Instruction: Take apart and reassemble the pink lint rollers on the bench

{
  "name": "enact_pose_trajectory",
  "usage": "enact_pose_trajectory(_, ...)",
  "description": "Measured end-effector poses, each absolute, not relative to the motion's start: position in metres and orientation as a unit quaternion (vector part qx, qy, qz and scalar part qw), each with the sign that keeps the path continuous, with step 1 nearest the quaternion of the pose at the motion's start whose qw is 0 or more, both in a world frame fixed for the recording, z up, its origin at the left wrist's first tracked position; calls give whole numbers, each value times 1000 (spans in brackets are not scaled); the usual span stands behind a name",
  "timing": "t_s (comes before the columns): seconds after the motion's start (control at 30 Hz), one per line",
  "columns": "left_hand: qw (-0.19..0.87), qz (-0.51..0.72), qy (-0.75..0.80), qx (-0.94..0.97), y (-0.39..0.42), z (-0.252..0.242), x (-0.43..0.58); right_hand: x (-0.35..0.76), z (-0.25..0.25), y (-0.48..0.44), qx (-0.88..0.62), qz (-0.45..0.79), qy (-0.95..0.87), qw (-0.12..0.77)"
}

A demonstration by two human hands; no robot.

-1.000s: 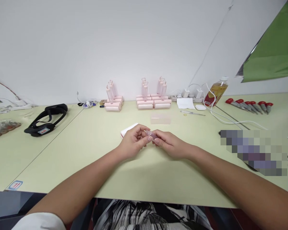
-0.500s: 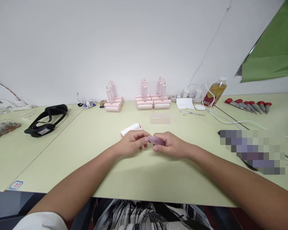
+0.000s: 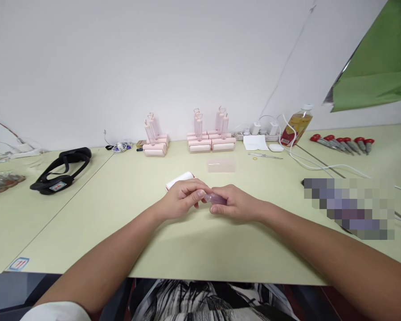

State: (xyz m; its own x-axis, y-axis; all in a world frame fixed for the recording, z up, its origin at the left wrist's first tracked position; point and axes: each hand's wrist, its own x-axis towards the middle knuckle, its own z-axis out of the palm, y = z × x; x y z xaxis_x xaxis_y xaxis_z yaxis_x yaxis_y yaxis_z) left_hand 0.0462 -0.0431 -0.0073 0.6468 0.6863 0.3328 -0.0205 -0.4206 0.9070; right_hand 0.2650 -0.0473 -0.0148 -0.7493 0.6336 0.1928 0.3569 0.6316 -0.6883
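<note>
Low over the middle of the table, my right hand (image 3: 235, 203) is closed round a translucent pinkish-purple lint roller handle (image 3: 217, 199). At the handle's left end, the thumb and fingers of my left hand (image 3: 183, 198) pinch its tip. Part of the handle is hidden inside the right fingers. Just behind my left hand lies a white lint roller (image 3: 179, 179) with a reddish end, partly covered by the hand. Farther back, a clear pink cover (image 3: 221, 165) rests flat on the table.
Several pink lint rollers (image 3: 199, 146) with upright handles stand along the wall. To the right are tweezers (image 3: 265, 155), white paper (image 3: 255, 142), a drink bottle (image 3: 297, 125), cables and red-capped tools (image 3: 342, 143). A black headset (image 3: 62, 171) lies left; a blurred-out object (image 3: 347, 208) lies right.
Both hands stay together on the handle, which has tilted slightly, its clear left end now showing more. The whole view has shifted a little.
</note>
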Motion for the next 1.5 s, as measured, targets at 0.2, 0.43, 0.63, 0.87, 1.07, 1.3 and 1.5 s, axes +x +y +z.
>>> enact_pose_trajectory(0.2, 510, 332, 218, 763, -40, -6, 42, 264, -16, -49, -291, 328, -872, 215)
enact_pose_trajectory(0.43, 499, 376, 259, 737, -40, -13, 46, 260, -20, -50, -348, 264, -875, 208)
enact_pose_trajectory(0.63, 495, 384, 304, 718, -43, -10, 50, 257, -19, -53, -386, 220, -876, 189)
enact_pose_trajectory(0.87, 515, 400, 307, 693, -45, -6, 51, 256, -15, -54, -395, 204, -879, 174)
enact_pose_trajectory(1.07, 511, 385, 317, 700, -45, -4, 50, 256, -16, -53, -394, 207, -881, 162)
enact_pose_trajectory(1.3, 514, 375, 322, 701, -43, -7, 51, 257, -18, -53, -395, 216, -878, 163)
enact_pose_trajectory(1.5, 516, 353, 323, 711, -33, -1, 45, 250, -14, -53, -430, 230, -851, 197)
